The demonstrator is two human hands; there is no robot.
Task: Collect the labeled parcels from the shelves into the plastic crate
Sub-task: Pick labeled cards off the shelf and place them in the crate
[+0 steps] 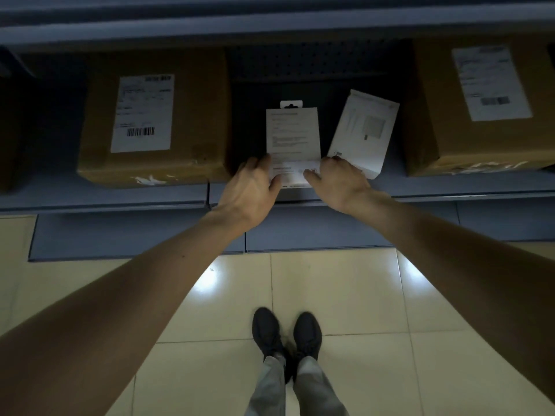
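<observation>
A flat white parcel (292,133) with printed text and a hang tab lies on the grey shelf (105,196), its near end over the shelf's front edge. My left hand (250,187) touches its near left corner with fingers spread. My right hand (336,183) rests on its near right corner, fingers apart, and also overlaps the bottom of a second white parcel (365,130), which lies tilted just to the right. Whether either hand grips the parcel is unclear. No plastic crate is in view.
A large brown cardboard box (192,115) with a white barcode label stands on the shelf to the left. Another labeled brown box (435,109) stands to the right. An upper shelf (270,25) overhangs. Below are beige floor tiles (360,295) and my dark shoes (286,331).
</observation>
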